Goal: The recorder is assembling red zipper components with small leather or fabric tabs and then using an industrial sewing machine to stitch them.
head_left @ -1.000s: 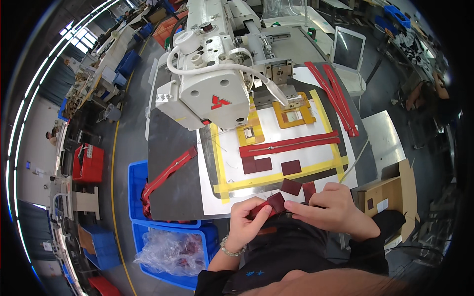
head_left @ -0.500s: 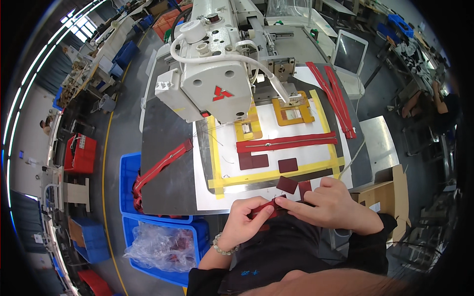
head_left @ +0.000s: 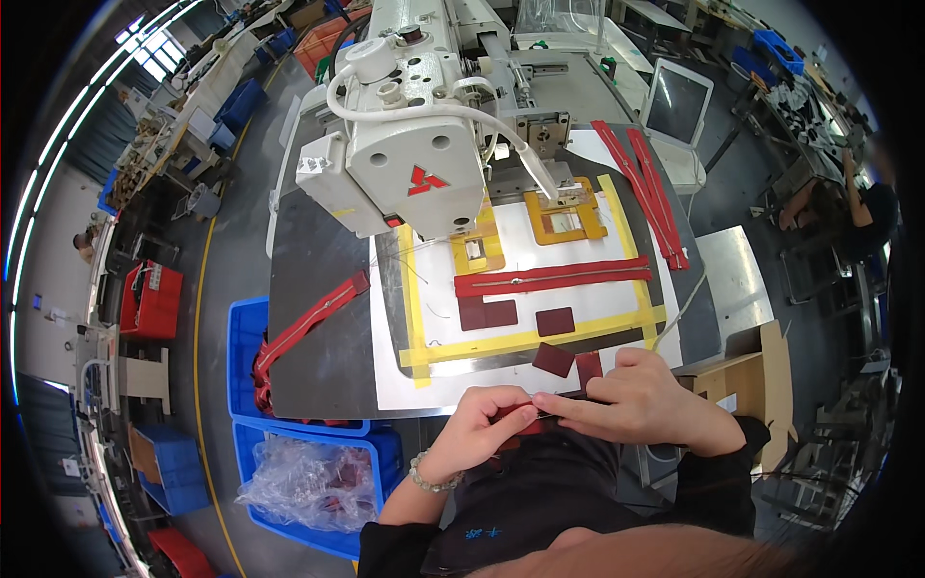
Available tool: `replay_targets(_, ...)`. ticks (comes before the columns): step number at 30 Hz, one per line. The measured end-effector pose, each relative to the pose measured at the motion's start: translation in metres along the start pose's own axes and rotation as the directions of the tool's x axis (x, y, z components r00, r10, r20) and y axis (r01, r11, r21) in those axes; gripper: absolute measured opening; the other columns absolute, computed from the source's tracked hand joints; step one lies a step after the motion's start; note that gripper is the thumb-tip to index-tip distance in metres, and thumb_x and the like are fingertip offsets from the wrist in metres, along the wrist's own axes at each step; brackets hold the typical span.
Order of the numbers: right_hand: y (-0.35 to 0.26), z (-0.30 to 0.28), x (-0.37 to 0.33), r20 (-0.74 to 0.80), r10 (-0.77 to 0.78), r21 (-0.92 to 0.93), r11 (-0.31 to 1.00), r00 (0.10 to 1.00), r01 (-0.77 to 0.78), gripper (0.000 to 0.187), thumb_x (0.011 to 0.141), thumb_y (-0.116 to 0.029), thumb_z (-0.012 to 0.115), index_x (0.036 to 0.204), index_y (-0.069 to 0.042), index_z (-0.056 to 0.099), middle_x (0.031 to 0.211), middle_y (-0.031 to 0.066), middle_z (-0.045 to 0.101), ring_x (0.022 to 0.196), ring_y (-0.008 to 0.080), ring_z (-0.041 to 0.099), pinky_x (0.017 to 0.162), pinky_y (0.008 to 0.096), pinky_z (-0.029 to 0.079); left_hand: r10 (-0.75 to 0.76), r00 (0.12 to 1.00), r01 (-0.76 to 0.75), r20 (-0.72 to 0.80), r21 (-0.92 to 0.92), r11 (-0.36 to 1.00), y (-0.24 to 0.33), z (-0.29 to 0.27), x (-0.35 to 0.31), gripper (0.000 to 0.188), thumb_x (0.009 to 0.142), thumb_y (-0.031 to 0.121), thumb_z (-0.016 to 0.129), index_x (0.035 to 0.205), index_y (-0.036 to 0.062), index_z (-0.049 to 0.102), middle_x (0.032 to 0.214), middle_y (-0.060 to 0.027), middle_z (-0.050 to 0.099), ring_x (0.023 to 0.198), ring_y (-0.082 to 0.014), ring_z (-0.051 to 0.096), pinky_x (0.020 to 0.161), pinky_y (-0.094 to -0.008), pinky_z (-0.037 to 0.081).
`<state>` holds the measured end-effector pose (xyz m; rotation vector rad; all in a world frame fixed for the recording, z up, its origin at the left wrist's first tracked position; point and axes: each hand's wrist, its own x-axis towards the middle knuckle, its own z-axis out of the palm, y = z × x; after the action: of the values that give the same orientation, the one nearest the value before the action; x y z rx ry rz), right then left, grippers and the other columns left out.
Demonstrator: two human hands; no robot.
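Note:
Close to my body, in front of the table edge, my two hands meet at their fingertips. My left hand point(head_left: 474, 426) is closed around a red zipper point(head_left: 505, 412), mostly hidden by the fingers. My right hand point(head_left: 641, 403) pinches at the zipper's end with thumb and forefinger; any small patch there is covered. Just beyond my hands lie a loose dark red patch point(head_left: 554, 360) and another, redder patch point(head_left: 589, 368) beside my right fingers. Farther in, a long red zipper point(head_left: 554, 277) stretches across the white sheet, above more dark red patches point(head_left: 499, 314).
A large white sewing machine point(head_left: 409, 144) stands over the table, with yellow clamp frames point(head_left: 567, 217) under its head. More red zippers point(head_left: 657, 197) lie at the right; one zipper point(head_left: 313, 326) hangs into a blue bin point(head_left: 249, 323) at left. A cardboard box point(head_left: 776, 376) sits right.
My fingertips have drawn closer together over the zipper's end, covering the dark piece that showed there. The whole view has shifted slightly; the things on the table stay put.

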<state>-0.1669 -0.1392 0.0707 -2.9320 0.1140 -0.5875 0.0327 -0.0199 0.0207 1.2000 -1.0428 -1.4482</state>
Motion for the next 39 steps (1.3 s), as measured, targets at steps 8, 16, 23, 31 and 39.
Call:
replay_targets(8,0.001,-0.008,0.0,0.059,0.073,0.005,0.997,0.996,-0.074,0.048,0.074,-0.027,0.073,0.12,-0.023,0.062,0.057,-0.0065,0.042,0.047,0.0088,0.042,0.05,0.0245,0.03,0.004,1.0,-0.004,0.009,0.002,1.0,0.005,-0.003,0.005,0.017,0.092,0.011,0.055,0.088,-0.0037,0.063,0.071,0.0007,0.058,0.064,-0.0034,0.047,0.058,-0.0208,0.04)
replay_targets(16,0.003,-0.006,0.002,0.102,0.006,-0.151,0.988,0.995,0.01,0.042,0.078,-0.027,0.067,0.119,-0.021,0.061,0.073,-0.0041,0.048,0.058,0.0095,0.048,0.06,0.0256,0.034,-0.087,0.996,0.086,0.014,0.083,0.993,0.013,-0.002,0.003,0.019,0.092,0.014,0.055,0.091,-0.0033,0.064,0.065,0.0,0.058,0.056,-0.0032,0.049,0.046,-0.0199,0.042)
replay_targets(23,0.002,-0.001,0.004,0.042,0.038,-0.093,0.995,0.998,-0.034,0.042,0.076,-0.03,0.069,0.118,-0.023,0.063,0.07,-0.0045,0.044,0.056,0.0092,0.045,0.058,0.026,0.032,-0.081,0.997,0.08,0.014,0.074,0.994,0.009,-0.004,0.003,0.019,0.092,0.014,0.055,0.092,-0.0031,0.064,0.065,-0.0004,0.058,0.056,-0.0035,0.05,0.047,-0.0202,0.043)
replay_targets(31,0.001,-0.001,0.006,0.014,0.029,-0.123,0.992,0.999,-0.027,0.044,0.074,-0.034,0.071,0.116,-0.022,0.063,0.07,-0.0052,0.045,0.057,0.0091,0.047,0.058,0.0255,0.032,-0.057,0.998,0.053,0.035,0.115,0.992,0.016,-0.005,0.005,0.019,0.092,0.013,0.056,0.089,-0.0039,0.063,0.063,-0.0006,0.056,0.055,-0.0037,0.049,0.047,-0.0206,0.042)
replay_targets(39,0.002,0.005,0.004,0.0,0.049,-0.132,0.99,0.999,-0.048,0.034,0.078,-0.036,0.069,0.106,-0.017,0.065,0.065,-0.0056,0.047,0.055,0.0092,0.048,0.058,0.0252,0.033,-0.051,0.999,0.05,0.01,0.09,0.995,0.01,-0.006,0.004,0.02,0.093,0.015,0.055,0.087,-0.0032,0.063,0.065,0.0008,0.056,0.056,-0.0031,0.048,0.047,-0.0203,0.042)
